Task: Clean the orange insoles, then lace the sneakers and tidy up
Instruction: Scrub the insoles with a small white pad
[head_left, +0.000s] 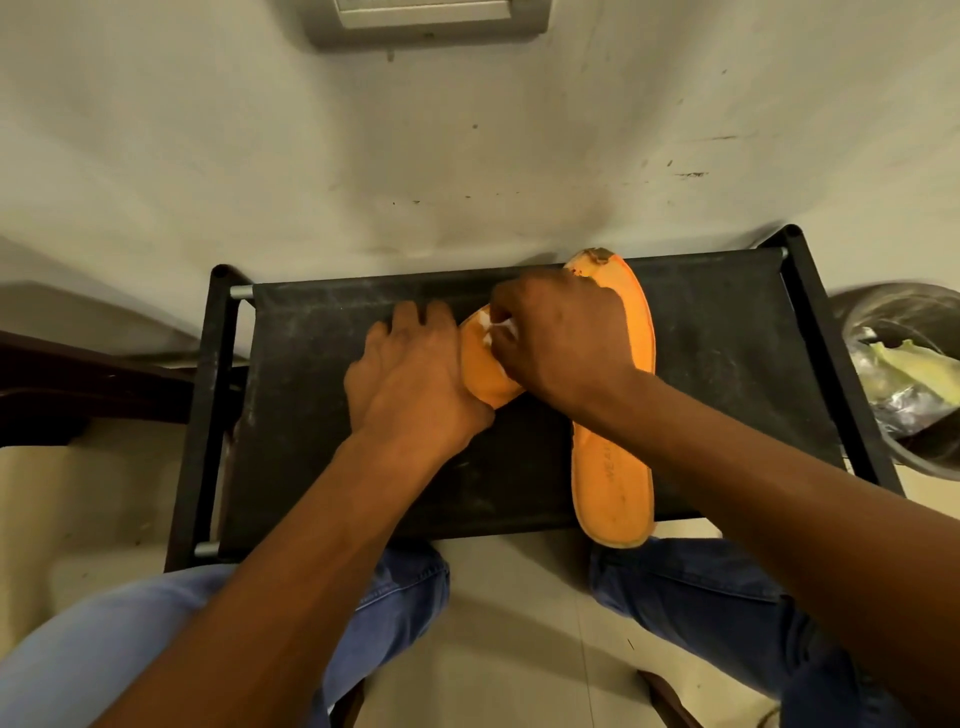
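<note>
The right hand (563, 340), at centre frame, pinches a small white wipe (501, 332) in curled fingers and presses it onto one end of the smaller-looking orange insole (488, 376). The left hand (410, 374), just left of it, lies flat with straight fingers, its inner edge against that insole's left side, apparently steadying it. Much of this insole is hidden beneath the two hands; whether it is a whole insole or partly folded cannot be told.

A second orange insole (613, 467) lies lengthwise to the right of centre. Its far end shows a dark brown stain (597, 255) near the wall; its near end overhangs the front edge of the rack top. The right forearm crosses above its middle.

Progress, as judged: the work is in its first stage, wiping the insoles. The stain suggests the second insole is not yet clean. No sneakers or laces appear in view, so lacing and tidying remain to be done.

Both insoles rest on the black fabric top of a low shoe rack (332, 467), dusty in streaks, framed by black side rails and metal cross rods. Its back edge lies close to the scuffed white wall (467, 130), leaving little room beyond the insoles. Bare fabric lies at lower left and at far right of the top. A bin (893, 452) lined with plastic stands just beside the rack at right of frame. The person's jeans-clad knees (675, 597) flank the front edge at bottom of frame.
</note>
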